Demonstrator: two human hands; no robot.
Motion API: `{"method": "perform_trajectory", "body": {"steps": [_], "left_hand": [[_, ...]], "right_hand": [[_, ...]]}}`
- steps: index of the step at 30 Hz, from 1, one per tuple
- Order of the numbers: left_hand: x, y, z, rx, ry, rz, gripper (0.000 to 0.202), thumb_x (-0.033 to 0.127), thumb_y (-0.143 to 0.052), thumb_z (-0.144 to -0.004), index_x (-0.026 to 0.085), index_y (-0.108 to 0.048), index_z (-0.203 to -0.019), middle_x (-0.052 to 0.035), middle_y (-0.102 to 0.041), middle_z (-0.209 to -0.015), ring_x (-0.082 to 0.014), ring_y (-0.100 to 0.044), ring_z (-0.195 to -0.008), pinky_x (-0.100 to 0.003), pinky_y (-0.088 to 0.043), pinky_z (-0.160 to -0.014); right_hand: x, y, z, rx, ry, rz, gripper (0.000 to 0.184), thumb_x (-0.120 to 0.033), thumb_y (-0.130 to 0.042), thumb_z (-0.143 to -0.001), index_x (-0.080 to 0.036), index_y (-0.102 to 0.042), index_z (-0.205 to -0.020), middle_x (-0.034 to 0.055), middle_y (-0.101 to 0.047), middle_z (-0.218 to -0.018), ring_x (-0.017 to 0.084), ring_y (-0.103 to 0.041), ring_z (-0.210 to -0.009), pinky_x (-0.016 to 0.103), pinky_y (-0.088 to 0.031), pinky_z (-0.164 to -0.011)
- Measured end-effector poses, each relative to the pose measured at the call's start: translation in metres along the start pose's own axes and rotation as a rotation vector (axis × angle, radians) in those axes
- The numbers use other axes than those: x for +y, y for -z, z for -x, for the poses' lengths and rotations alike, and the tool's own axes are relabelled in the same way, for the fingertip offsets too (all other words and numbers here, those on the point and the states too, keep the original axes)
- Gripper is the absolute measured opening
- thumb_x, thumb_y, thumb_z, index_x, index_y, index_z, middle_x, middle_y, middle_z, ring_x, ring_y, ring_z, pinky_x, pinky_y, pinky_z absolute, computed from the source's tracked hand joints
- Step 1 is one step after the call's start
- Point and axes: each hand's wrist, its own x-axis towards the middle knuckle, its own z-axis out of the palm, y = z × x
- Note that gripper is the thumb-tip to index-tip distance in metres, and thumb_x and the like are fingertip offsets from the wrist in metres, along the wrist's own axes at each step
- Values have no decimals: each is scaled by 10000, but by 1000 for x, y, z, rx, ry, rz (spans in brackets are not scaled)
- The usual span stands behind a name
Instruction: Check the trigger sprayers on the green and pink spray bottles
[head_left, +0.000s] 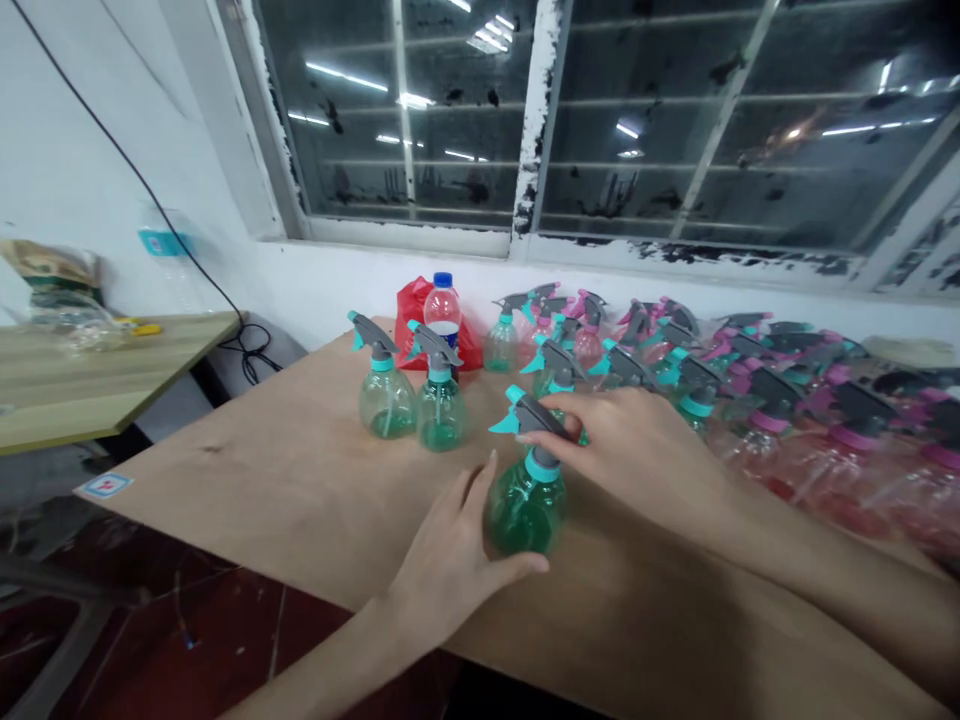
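Note:
A green spray bottle (527, 505) with a grey and teal trigger head stands upright near the front of the brown board table (300, 470). My left hand (450, 555) wraps round the bottle's round body from the left. My right hand (622, 445) grips the trigger head from the right, fingers closed on it. Two more green spray bottles (386, 395) (440, 410) stand upright a little further back to the left.
Several spray bottles, teal and pink, crowd the table's right and back (750, 400). A water bottle (443, 312) stands before a red bag (414, 305) by the wall. A second table (90, 370) is at left, with a cable (247, 345) behind it.

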Motion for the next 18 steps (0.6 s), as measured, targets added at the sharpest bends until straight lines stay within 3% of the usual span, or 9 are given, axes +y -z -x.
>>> {"method": "perform_trajectory", "body": {"steps": [6,9,12,14,18], "left_hand": [[25,-37,-8,-103,-54,101,880,484,-745,-733,269,-243,-1423,-92,-516,-1291,-328,-492,-1170,-486,-413,-935],[37,-51,-16,-128,-68,129,836,459,-773,-707,257,-317,-1378,-83,-528,-1269,-327,-493,-1166,-477,-410,-939],[51,-68,-25,-146,-87,113,807,499,-777,-683,220,-380,-1328,-93,-554,-1210,-333,-521,-1120,-482,-430,-908],[61,-79,-31,-150,-106,83,815,548,-777,-650,196,-419,-1292,-105,-572,-1161,-341,-541,-1081,-498,-440,-888],[81,-100,-45,-198,-168,4,866,607,-788,-584,137,-470,-1238,-148,-593,-1121,-363,-548,-1065,-530,-421,-907]], "right_hand": [[33,4,47,121,-9,-205,331,-535,-528,-845,-244,-678,-895,-6,-669,-630,181,-617,-529,294,-380,-484],[59,-5,69,126,13,-411,391,-546,-592,-797,-231,-639,-1024,24,-706,-862,201,-659,-758,312,-483,-664],[82,-25,87,114,-54,-577,526,-504,-684,-732,-239,-552,-1167,47,-682,-1074,244,-637,-947,373,-490,-810],[92,-39,96,99,-134,-711,524,-474,-684,-740,-242,-532,-1184,53,-682,-1062,245,-644,-908,383,-510,-771],[94,-54,102,173,-260,-943,339,-459,-631,-784,-250,-609,-1051,30,-691,-861,209,-636,-693,331,-509,-580]]}}
